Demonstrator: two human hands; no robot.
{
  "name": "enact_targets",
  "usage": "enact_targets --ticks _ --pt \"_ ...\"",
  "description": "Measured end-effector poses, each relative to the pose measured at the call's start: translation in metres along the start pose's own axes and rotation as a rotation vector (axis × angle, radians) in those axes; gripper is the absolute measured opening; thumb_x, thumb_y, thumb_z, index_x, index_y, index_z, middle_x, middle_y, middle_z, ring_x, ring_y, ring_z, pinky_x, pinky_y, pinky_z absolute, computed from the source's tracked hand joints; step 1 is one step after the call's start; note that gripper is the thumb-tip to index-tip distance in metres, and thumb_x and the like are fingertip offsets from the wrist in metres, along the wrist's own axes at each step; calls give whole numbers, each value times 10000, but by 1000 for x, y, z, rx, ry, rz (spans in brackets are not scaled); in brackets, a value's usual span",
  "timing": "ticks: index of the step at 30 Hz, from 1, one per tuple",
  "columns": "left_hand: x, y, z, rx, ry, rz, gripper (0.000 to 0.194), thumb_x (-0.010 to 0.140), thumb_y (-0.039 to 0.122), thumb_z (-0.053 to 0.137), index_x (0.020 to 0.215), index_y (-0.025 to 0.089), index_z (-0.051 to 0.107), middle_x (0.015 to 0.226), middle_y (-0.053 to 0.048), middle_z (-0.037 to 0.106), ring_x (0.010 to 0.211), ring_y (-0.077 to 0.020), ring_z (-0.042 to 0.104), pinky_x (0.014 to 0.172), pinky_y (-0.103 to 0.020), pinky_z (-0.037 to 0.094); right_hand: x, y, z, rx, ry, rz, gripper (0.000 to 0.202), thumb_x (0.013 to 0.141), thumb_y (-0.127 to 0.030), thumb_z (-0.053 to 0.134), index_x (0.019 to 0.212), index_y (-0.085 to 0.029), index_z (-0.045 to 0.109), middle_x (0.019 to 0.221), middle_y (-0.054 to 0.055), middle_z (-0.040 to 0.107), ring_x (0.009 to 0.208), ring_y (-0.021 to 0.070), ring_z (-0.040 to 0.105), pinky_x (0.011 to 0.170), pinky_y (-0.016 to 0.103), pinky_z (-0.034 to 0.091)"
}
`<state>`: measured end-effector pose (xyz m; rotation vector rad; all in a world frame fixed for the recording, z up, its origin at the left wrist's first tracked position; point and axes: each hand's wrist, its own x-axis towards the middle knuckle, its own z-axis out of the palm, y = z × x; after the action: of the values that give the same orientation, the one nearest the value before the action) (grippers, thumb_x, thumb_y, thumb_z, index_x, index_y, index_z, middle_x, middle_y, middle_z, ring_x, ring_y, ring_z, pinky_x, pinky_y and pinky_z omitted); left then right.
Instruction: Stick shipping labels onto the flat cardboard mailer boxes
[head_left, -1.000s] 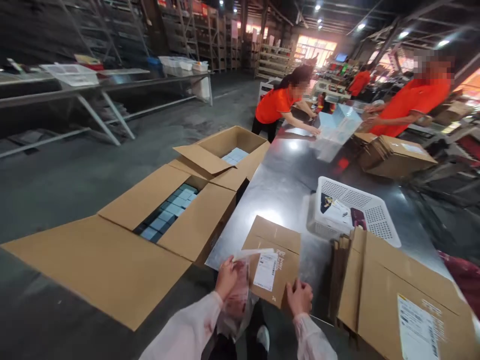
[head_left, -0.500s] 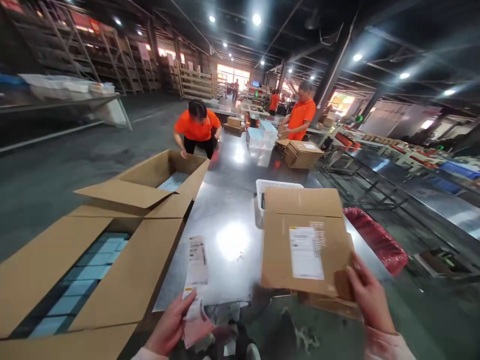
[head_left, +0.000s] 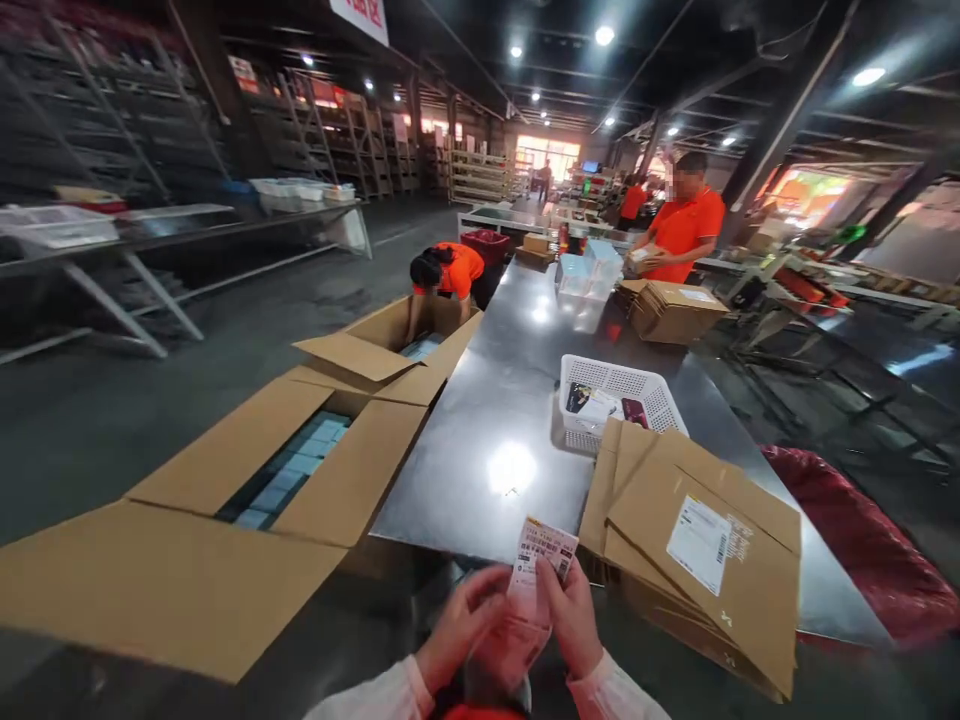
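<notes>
A strip of printed shipping labels (head_left: 541, 548) is stretched between my two hands in front of the table's near edge. On its left side, my left hand (head_left: 466, 622) is closed around the strip. My right hand (head_left: 571, 612) pinches its right edge, thumb on the printed face. The lower part of the strip hangs down and looks pinkish. To the right of my hands, a stack of flattened cardboard boxes (head_left: 637, 510) rests on the table corner, with a white label (head_left: 699, 543) stuck on the top one.
A white plastic basket (head_left: 666, 400) with small packages stands on the metal table (head_left: 457, 465). Open cartons of light-blue boxes (head_left: 300, 465) line the left side. One co-worker (head_left: 450, 270) bends into the far carton; another (head_left: 686, 225) stands behind the table. A red-lined bin (head_left: 847, 540) is at right.
My right hand has let go of the cardboard and now grips the label strip together with my left hand. The cardboard lies on the stack. The co-worker at left has bent down into the carton.
</notes>
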<state>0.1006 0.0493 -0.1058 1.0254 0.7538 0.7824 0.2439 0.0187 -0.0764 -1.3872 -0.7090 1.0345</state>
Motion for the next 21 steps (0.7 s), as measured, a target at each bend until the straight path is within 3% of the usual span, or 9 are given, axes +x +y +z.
enact_targets --ticks 2,4,9,15,21 --pt "7 8 0 -97 73 -1 603 574 481 800 1071 167 665 1105 -120 674 1060 -279 584 930 -366 435 4 12 -12 -65 -114 25 571 620 -630 698 927 -152 646 935 115 723 875 278 660 809 406 522" --pt "15 12 3 -134 86 -52 635 499 409 853 1045 146 665 1015 -116 699 959 -259 620 864 -353 461 5 25 -24 -145 -230 42 562 641 -624 686 934 -145 658 938 117 725 882 283 658 824 416 512" --pt "27 -8 25 -15 177 -162 427 455 401 852 712 108 678 633 -28 660 595 -145 567 606 -268 424 2 46 -44 -188 -385 21 548 690 -585 666 1018 -145 653 1006 128 711 925 283 644 857 437 490" --pt "26 -53 42 -7 259 -186 403 439 421 838 598 125 616 521 19 570 514 -105 482 526 -234 342 7 52 -69 -93 -273 55 435 618 -520 739 868 -171 671 878 90 718 840 254 650 808 393 505" --pt "37 -89 24 -8 477 -194 438 449 498 801 534 173 520 486 42 510 504 -115 473 532 -259 359 22 78 -83 -120 -46 191 509 462 -453 775 876 -174 677 835 78 707 850 267 643 814 391 494"
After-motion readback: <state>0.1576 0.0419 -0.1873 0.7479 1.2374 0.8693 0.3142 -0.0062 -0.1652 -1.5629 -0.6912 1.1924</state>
